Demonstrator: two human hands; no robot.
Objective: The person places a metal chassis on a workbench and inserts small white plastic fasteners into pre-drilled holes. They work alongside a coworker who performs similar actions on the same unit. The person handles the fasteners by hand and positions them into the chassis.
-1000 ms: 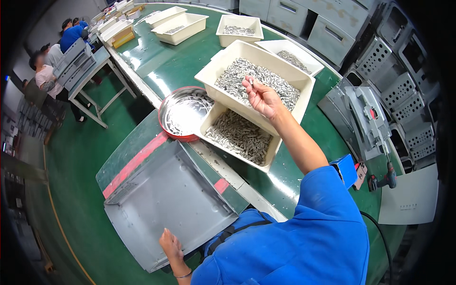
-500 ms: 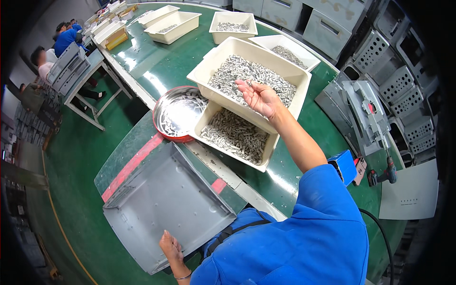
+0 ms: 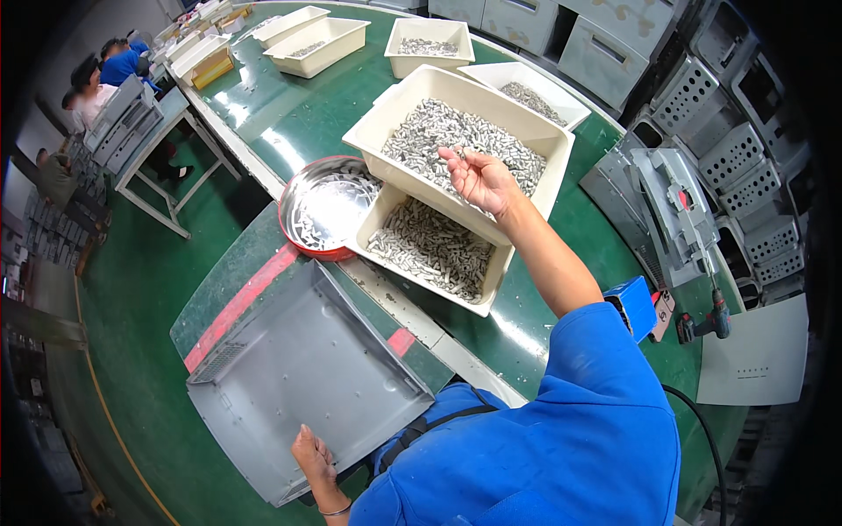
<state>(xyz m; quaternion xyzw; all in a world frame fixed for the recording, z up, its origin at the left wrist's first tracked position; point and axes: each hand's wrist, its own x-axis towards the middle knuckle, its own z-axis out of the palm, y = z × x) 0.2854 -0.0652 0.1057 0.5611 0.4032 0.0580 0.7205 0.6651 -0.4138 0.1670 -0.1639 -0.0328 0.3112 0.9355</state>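
Observation:
A large grey plastic housing panel [image 3: 303,386] with a raised rim and a vented corner lies tilted before me. My left hand [image 3: 313,454] rests by its near edge, fingers curled closed; whatever they hold is hidden. Over the upper cream bin [image 3: 412,180] is my right hand [image 3: 482,180], palm turned up and fingertips drawn together, perhaps round something small. Many small silvery metal pieces [image 3: 438,131] fill that bin. A lower cream bin [image 3: 481,307] with similar pieces [image 3: 430,250] sits partly under it. Left of both stands a round red-rimmed metal pan [image 3: 329,206] with scattered pieces.
More cream bins [image 3: 320,53] stand along the green table [image 3: 289,114]. On the right lie a grey metal assembly [image 3: 671,206], a blue box [image 3: 633,307], a cordless drill [image 3: 706,323] and a white sheet [image 3: 756,355]. Other people [image 3: 123,70] are at the far left.
The view has shifted very slightly. Both my hands keep nearly the same place and shape; a person in the far left background has moved.

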